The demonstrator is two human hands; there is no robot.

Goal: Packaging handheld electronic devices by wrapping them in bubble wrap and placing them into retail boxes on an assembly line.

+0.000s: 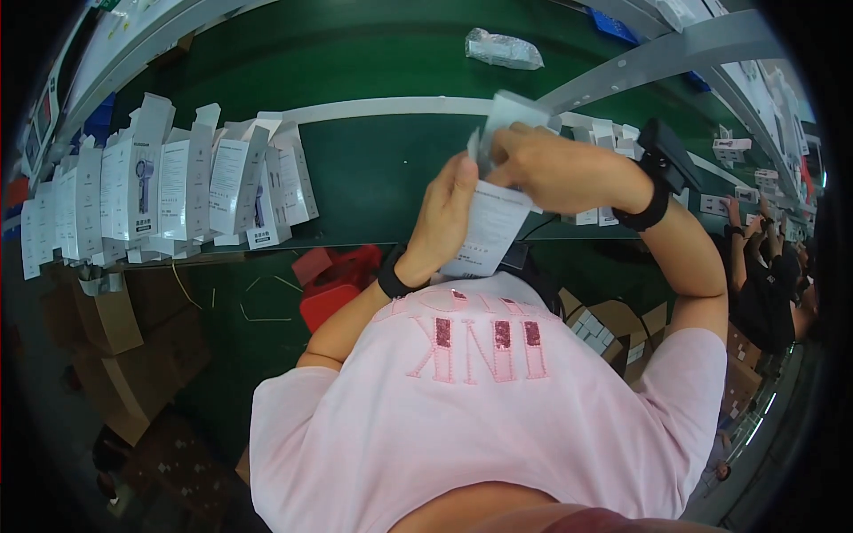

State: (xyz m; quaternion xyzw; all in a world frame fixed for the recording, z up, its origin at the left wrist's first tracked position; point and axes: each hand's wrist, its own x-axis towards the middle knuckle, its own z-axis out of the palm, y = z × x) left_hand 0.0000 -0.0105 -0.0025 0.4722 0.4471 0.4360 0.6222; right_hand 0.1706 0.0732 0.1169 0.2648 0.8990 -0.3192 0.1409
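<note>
A white printed carton (490, 226) is held upright and slightly tilted in front of my chest, over the near edge of the green bench. My left hand (446, 211) is closed around its left side, thumb up near the top. At the carton's upper end is my right hand (542, 164), its fingers bent down at the opening. Behind those fingers rises a pale, flat piece (517, 108); whether it is a flap or a separate thing I cannot tell. What the right fingertips grip is hidden.
Several white cartons (185, 185) with raised flaps stand packed at the bench's left; more (604, 135) stand right. A clear-wrapped item (504, 50) lies beyond the white rail (382, 108). Below are a red plastic stool (333, 284) and cardboard boxes (107, 311). Another person (769, 284) works far right.
</note>
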